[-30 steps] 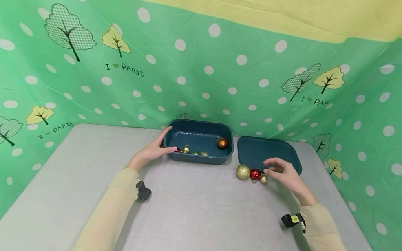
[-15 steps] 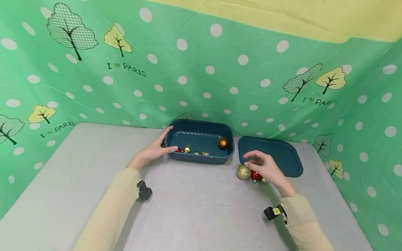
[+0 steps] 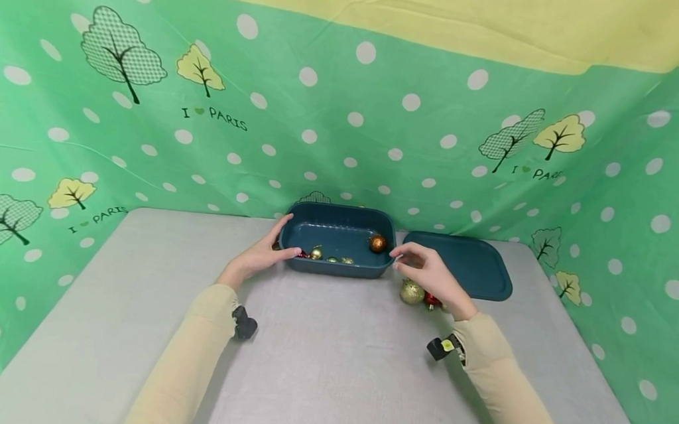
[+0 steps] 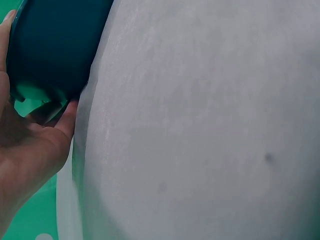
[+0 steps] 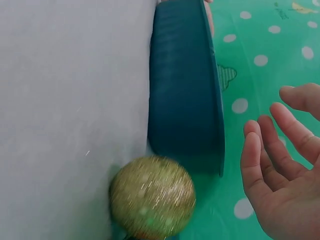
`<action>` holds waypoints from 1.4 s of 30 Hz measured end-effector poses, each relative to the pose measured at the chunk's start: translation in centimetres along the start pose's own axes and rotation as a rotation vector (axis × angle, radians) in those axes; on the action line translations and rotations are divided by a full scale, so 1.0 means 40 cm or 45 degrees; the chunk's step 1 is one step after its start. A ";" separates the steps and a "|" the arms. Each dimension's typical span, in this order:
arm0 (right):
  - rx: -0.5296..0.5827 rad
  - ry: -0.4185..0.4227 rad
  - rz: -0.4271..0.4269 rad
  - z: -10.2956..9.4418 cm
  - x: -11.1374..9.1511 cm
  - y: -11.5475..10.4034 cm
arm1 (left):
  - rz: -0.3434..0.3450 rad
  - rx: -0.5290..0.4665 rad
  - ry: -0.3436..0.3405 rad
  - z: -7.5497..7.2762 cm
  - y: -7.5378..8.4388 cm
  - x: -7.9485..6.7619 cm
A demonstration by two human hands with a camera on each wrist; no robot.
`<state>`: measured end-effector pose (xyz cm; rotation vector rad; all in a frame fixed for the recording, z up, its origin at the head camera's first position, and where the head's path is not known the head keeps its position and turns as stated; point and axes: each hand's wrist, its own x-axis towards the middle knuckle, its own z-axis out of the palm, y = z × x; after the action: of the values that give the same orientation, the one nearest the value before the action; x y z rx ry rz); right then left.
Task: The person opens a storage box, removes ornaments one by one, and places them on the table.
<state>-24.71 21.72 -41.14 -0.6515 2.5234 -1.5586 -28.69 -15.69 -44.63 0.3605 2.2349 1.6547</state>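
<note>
A dark blue rectangular box [image 3: 335,269] stands open-topped near the back of the table. Inside lie a copper glitter bauble [image 3: 377,243], a small gold bauble [image 3: 315,253] and other little ornaments along the front wall. My left hand [image 3: 258,253] holds the box's left end, thumb at the front rim, fingers toward the back. My right hand [image 3: 427,270] is by the box's right rim, fingers bent and apart from the thumb; nothing shows between them in the right wrist view. Below it sit a gold glitter bauble [image 3: 412,291] and a partly hidden red bauble [image 3: 431,300].
The flat blue lid [image 3: 479,266] lies on the grey table [image 3: 316,356] to the right of the box, partly behind the right hand. A green dotted cloth [image 3: 345,139] hangs along the back and sides.
My right hand has moved left from above the lid, over the loose baubles, to the box's right rim. The left hand and the box have stayed put.
</note>
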 end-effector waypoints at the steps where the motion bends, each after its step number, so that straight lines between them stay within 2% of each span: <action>1: 0.002 -0.005 -0.006 0.004 0.006 -0.005 | -0.001 0.004 -0.003 0.001 0.009 -0.005; 5: 0.036 -0.039 -0.027 0.021 0.029 -0.020 | -0.009 0.007 -0.008 0.003 0.020 -0.014; 15: 0.097 -0.125 -0.070 0.057 0.073 -0.037 | -0.005 -0.006 0.001 0.005 0.020 -0.015; 24: 0.079 -0.230 -0.047 0.085 0.110 -0.036 | -0.009 0.017 0.003 0.005 0.021 -0.016; 31: 0.036 -0.270 -0.002 0.103 0.136 -0.034 | 0.000 0.020 0.003 0.006 0.018 -0.016; 38: -0.024 -0.301 0.022 0.123 0.165 -0.026 | 0.015 0.036 0.030 -0.002 -0.048 0.022; 42: -0.032 -0.308 0.028 0.133 0.181 -0.022 | 0.027 0.048 0.043 -0.003 -0.063 0.027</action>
<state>-29.36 14.00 -41.92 -0.7620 2.3672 -1.3517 -29.76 -16.09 -47.12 0.3692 2.2973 1.6431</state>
